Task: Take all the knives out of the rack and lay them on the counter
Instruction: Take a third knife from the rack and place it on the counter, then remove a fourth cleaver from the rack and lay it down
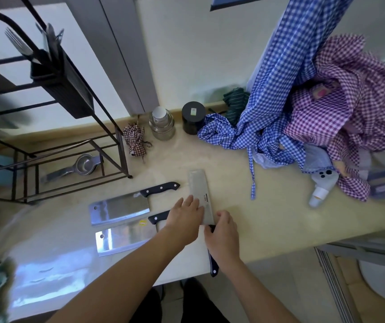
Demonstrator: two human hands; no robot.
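Three cleavers with black riveted handles lie on the beige counter [268,217]. The far cleaver [119,208] and the near cleaver [124,238] lie side by side, blades pointing left. A third cleaver [198,187] lies lengthwise, blade pointing away, handle sticking out over the counter's front edge. My left hand [184,220] rests flat on the third cleaver's blade and covers the near cleaver's handle. My right hand [221,234] grips the third cleaver where blade meets handle. The black wire rack [75,145] stands at the left, with a black holder [63,82] hanging on it.
A glass jar [162,124] and a black jar [193,117] stand by the wall. Blue checked cloth [268,113] and purple checked cloth [350,113] pile up at the right. A small checked cloth bundle [135,141] lies beside the rack. A metal squeezer [79,167] sits inside the rack.
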